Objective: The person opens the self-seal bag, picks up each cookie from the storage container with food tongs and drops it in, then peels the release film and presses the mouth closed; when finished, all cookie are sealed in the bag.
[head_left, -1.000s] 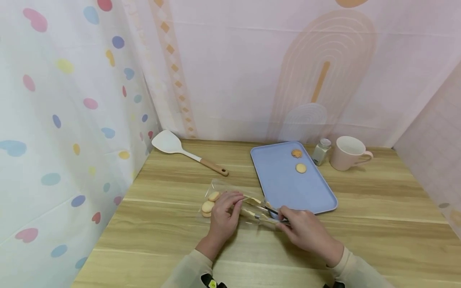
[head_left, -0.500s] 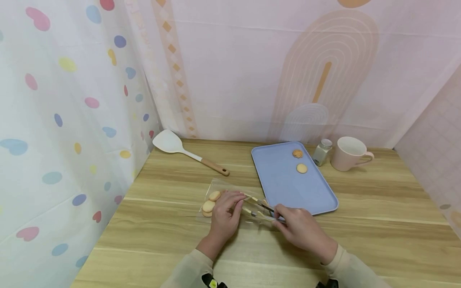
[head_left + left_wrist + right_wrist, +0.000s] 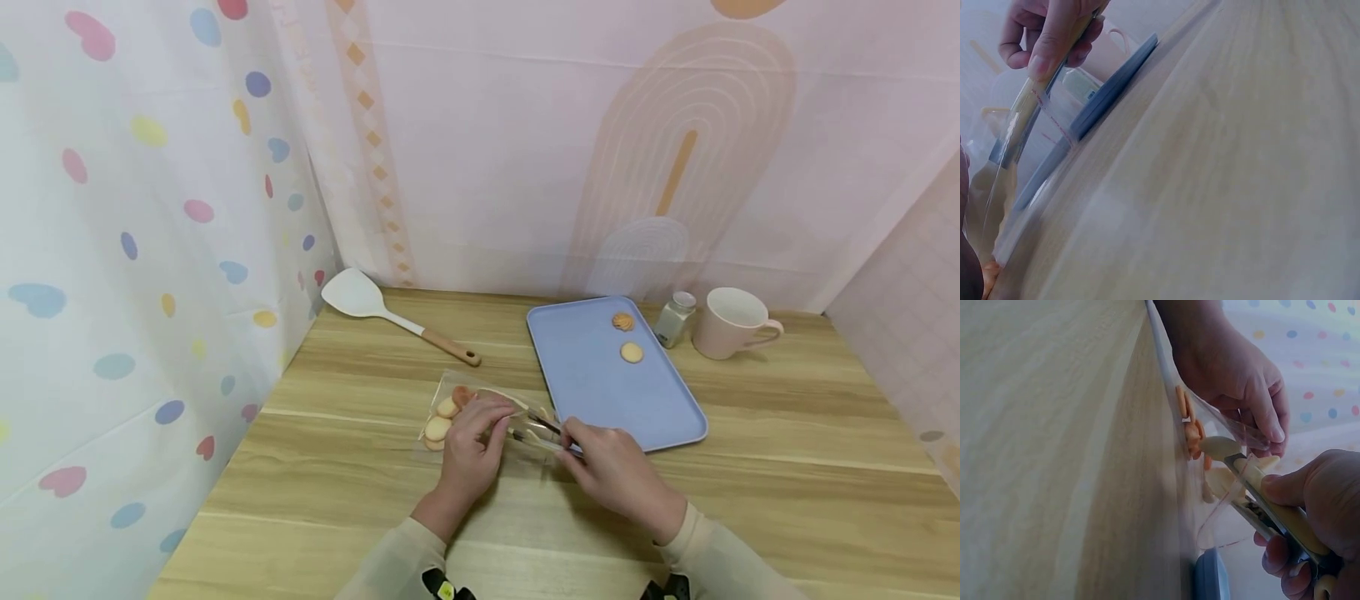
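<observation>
Tongs (image 3: 1279,512) reach into a clear bag (image 3: 460,381) of cookies (image 3: 437,429)

On the wooden table (image 3: 300,500), the blue tray (image 3: 592,367) has its near-left corner hidden behind the right hand (image 3: 615,462). The bag lies left of the tray, its edges hard to trace through glare. The left hand (image 3: 472,442), cut down to a dark strip in its own wrist view, pinches the bag's film and covers some cookies. The right hand grips the tongs, hiding their rear end from the head view. Their tips are inside the bag, near cookies; whether they touch one, I cannot tell. Compared with half a second ago, the right hand is closer to the left, the tongs sit deeper, and a reddish-brown cookie (image 3: 462,395) shows more fully.
</observation>
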A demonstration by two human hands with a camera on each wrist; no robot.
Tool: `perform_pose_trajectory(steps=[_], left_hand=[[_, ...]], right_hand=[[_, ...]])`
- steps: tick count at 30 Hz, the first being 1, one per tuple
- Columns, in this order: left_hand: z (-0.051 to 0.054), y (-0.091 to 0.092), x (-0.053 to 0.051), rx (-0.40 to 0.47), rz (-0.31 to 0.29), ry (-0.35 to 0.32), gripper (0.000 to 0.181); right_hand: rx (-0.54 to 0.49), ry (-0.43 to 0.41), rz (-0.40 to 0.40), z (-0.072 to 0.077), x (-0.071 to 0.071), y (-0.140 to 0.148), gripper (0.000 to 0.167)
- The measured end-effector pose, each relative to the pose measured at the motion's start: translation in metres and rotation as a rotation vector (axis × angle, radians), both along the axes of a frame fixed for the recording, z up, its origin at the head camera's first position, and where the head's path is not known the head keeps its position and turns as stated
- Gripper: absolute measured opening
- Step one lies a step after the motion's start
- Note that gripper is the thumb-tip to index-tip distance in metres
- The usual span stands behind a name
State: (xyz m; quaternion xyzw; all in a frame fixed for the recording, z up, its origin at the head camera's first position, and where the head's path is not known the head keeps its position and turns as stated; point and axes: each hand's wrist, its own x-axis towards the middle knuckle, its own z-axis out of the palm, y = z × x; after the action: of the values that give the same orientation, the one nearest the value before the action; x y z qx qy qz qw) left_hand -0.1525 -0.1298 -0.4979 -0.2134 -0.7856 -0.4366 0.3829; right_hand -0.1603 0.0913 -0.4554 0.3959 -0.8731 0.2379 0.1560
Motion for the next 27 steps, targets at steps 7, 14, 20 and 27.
perform_pose_trajectory(steps=[7, 14, 20, 27], left_hand=[[0.000, 0.001, 0.000, -0.003, 0.002, 0.005, 0.011], [-0.001, 0.002, 0.000, -0.015, 0.009, 0.002, 0.011], [0.000, 0.001, 0.001, -0.021, 0.011, -0.026, 0.010], [0.000, 0.000, 0.000, -0.022, 0.008, -0.007, 0.011]], right_hand=[[0.006, -0.026, -0.036, 0.002, 0.003, -0.001, 0.025], [-0.014, -0.043, -0.044, 0.004, 0.009, 0.006, 0.026], [-0.026, -0.004, -0.036, 0.005, 0.016, 0.014, 0.028], [-0.014, 0.005, -0.027, 0.005, 0.012, 0.012, 0.025]])
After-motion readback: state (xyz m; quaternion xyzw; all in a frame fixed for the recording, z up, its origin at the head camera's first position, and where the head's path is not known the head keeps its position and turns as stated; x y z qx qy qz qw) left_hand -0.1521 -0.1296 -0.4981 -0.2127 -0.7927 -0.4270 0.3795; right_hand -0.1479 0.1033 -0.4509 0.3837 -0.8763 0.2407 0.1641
